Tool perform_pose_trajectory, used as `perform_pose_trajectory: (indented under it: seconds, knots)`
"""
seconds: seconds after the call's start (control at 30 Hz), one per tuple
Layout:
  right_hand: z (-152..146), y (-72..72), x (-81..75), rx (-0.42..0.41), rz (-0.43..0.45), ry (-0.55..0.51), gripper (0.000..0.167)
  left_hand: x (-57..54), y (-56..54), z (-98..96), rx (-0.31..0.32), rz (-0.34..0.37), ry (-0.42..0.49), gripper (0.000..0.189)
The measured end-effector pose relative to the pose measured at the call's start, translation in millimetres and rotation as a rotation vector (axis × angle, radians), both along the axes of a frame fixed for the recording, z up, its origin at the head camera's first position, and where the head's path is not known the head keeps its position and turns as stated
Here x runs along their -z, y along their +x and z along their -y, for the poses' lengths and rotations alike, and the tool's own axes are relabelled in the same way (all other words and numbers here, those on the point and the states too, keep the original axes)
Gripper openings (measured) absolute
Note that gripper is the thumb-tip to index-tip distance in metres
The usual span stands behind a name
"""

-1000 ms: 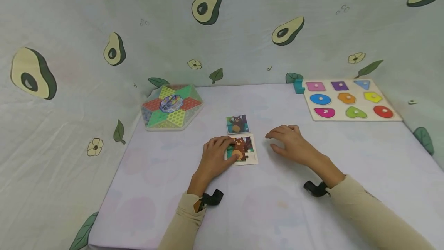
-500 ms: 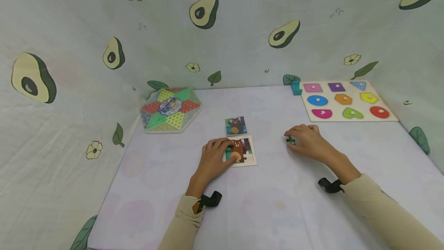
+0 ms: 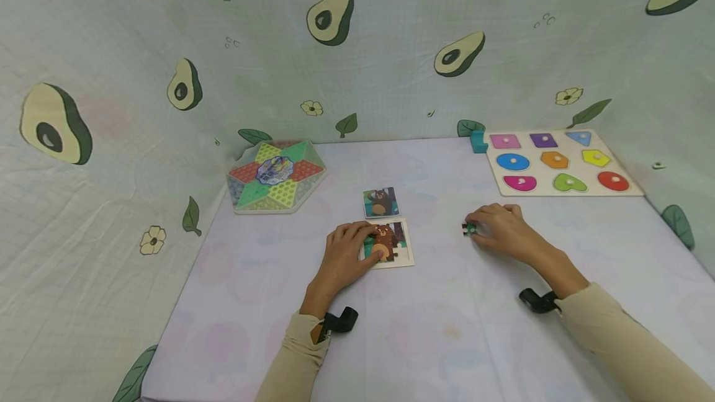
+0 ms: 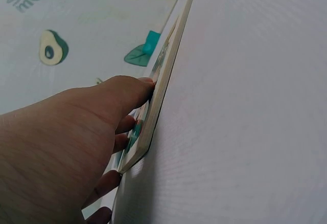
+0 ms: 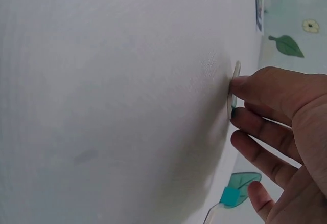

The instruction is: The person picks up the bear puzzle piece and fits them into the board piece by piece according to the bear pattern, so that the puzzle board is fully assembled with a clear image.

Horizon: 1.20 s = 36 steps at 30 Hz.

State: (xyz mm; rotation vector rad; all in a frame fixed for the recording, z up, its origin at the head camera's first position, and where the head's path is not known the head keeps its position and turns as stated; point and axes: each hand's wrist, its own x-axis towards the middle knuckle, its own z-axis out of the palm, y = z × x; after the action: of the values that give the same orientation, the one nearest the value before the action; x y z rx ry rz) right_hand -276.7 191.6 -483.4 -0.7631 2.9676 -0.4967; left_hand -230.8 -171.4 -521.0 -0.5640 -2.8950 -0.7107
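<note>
A square wooden jigsaw puzzle (image 3: 400, 259) with a brown bear picture lies on the table, with bare pale board showing at its lower right corner. My left hand (image 3: 349, 253) rests on the puzzle's left side. In the left wrist view its thumb (image 4: 135, 88) presses on top near the edge, and other fingers touch around the board's side. To the right, my right hand (image 3: 505, 232) pinches a small green puzzle piece (image 3: 468, 228) close to the table. The right wrist view shows this piece (image 5: 234, 93) edge-on, between thumb and fingers.
A small bear picture card (image 3: 382, 202) lies just behind the puzzle. At the back left is a colourful hexagonal box (image 3: 276, 177). A shape board (image 3: 564, 163) with several coloured knobbed pieces lies at the back right, beside a teal block (image 3: 478, 141).
My right hand has moved right, away from the puzzle, and now pinches the green piece, which was not visible a second ago. The left hand has stayed on the puzzle.
</note>
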Motion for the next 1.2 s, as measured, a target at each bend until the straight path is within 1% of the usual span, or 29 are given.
perform_pose_trajectory:
  seconds: [0.23, 0.4, 0.5, 0.63, 0.77, 0.9, 1.13, 1.2]
  knots:
    - [-1.2, -2.5, 5.5, -0.027, -0.045, 0.005, 0.031, 1.7, -0.7, 0.0, -0.006, 0.004, -0.001, 0.05]
    - [-6.2, -2.7, 3.2, -0.006, -0.086, 0.009, 0.03, 4.1, -1.2, -0.7, 0.016, 0.002, 0.003, 0.052]
    - [-8.2, -2.8, 0.7, -0.002, -0.097, -0.019, 0.032, 5.4, -1.4, -0.3, 0.012, 0.001, -0.003, 0.052]
    - [-4.7, -2.9, -0.6, -0.027, -0.091, -0.058, 0.032, 5.4, -1.5, 1.7, -0.004, -0.004, -0.011, 0.052]
    - [0.3, -1.3, 0.4, -0.044, -0.101, -0.087, 0.031, 4.1, -1.5, 2.1, 0.004, -0.003, -0.01, 0.053]
    - [5.5, 0.6, 1.6, -0.075, -0.11, -0.113, 0.03, 3.6, -1.1, 1.5, -0.002, 0.003, -0.01, 0.053]
    - [12.3, 4.1, 2.4, -0.114, -0.131, -0.118, 0.027, 4.1, -2.0, 0.8, 0.0, 0.012, -0.022, 0.054]
    - [14.5, 4.7, 2.5, -0.127, -0.142, -0.122, 0.027, 3.6, -2.3, 0.6, -0.003, 0.024, -0.031, 0.055]
